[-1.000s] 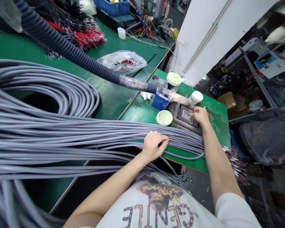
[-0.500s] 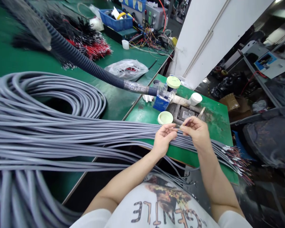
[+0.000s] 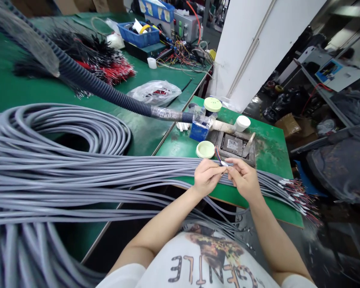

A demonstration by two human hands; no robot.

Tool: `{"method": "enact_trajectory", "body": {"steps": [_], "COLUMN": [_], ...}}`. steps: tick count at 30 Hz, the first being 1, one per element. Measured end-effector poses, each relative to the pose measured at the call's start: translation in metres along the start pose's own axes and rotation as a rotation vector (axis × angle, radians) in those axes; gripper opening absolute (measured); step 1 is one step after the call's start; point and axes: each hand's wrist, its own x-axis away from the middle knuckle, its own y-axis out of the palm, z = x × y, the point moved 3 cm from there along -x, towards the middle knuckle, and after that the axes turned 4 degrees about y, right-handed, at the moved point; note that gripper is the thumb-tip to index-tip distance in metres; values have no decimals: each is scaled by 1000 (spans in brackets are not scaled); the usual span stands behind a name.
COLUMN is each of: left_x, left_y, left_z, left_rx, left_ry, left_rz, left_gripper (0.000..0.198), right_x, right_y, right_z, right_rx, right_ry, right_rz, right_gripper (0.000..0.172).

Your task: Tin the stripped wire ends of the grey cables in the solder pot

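My left hand point(image 3: 206, 176) and my right hand point(image 3: 243, 178) meet above the bundle of grey cables point(image 3: 108, 180). Both pinch the stripped end of one grey cable point(image 3: 219, 158), whose thin coloured wires stick up between the fingertips. The cable bundle runs from large coils at the left across the green bench to bare coloured ends point(image 3: 300, 198) hanging past the right edge. Just beyond my hands sits a dark metal solder tray point(image 3: 234, 145) with a pale green lid point(image 3: 205, 149) beside it.
A black corrugated hose point(image 3: 102, 90) crosses the bench to a blue block point(image 3: 199, 130). White jars point(image 3: 241, 123), a plastic bag point(image 3: 156, 92), red and black wire bundles point(image 3: 108, 66) and a blue bin point(image 3: 138, 34) lie farther back. A white pillar point(image 3: 252, 44) stands behind.
My right hand came back from the solder tray with the cable end. My left hand left the bundle and joined it, and both now pinch the wire tips closer together.
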Motion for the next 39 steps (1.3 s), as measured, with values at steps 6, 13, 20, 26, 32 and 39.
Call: {"method": "enact_trajectory", "body": {"steps": [6,13,20,26,32,39], "left_x": [30,33,33,26,38,40], "left_y": [19,24,22,19,16,6], "left_z": [-18,-10,5,15,22,17], "left_rx": [454,724,561,432,405,415], "left_ry": [-757,-907,-818,-788,-869,-925], "left_rz": [110,-19,-287,-323,-394,-299], "left_gripper": [38,32,20,24,23,20], "right_x": [10,12,4,-9,-30,6], "right_y": [5,-7,-7,9,-46,-23], "right_z": [7,-9,-42,-38,-39,-42], "right_rx": [-114,239,544,472,146,425], "right_ry": [36,-142,-378,-338,-231,-285], "right_rz": [54,-66,95,149,608,10], "right_gripper": [38,23,18,39,31,25]}}
